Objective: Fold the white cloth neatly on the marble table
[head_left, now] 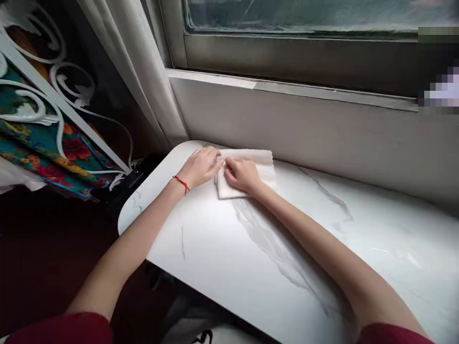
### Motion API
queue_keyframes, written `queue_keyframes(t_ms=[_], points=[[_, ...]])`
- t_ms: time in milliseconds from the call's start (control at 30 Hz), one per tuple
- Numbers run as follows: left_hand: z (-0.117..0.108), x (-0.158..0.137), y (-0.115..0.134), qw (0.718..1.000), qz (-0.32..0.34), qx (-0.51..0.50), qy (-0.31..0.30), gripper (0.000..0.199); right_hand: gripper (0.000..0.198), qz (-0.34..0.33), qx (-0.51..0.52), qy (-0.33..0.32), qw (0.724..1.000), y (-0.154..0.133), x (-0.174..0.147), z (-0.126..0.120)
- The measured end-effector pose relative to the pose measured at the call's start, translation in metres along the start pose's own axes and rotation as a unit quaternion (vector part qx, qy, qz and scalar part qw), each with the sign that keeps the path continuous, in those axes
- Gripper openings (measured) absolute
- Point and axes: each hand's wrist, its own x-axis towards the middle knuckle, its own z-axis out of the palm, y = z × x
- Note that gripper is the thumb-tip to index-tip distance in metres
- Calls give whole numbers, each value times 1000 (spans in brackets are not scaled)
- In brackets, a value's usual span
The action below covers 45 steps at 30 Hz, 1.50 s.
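Note:
A folded white cloth (263,160) with a wavy right edge lies on a white marble-patterned table (211,239), close to the wall. My right hand (243,174) rests on top of the cloth, its fingers curled in and gripping it near its left part. Beside the cloth's left edge is my left hand (201,166), palm down, with fingers stretched out and their tips at the cloth. The two hands nearly meet there. A red string bracelet (182,184) circles my left wrist. What lies under my curled right fingers is hidden.
A pale wall (304,134) and a window ledge (287,91) run behind the table. A light curtain (132,62) hangs at the left, near the rounded table corner. Further left stand a white scrolled metal frame (79,124) and a floral fabric (75,148).

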Motion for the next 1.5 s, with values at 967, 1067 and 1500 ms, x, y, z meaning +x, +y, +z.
queue_keyframes(t_ms=[967,1067,1500], points=[[-69,-34,-55,849,-460,165,-199,12,65,-414,110,36,903,-140,8,52],[-46,-26,-53,891,-401,181,-112,28,57,-344,107,40,932,-126,35,54],[3,-16,-73,997,-81,-8,-7,37,51,-99,85,33,991,-22,70,51]])
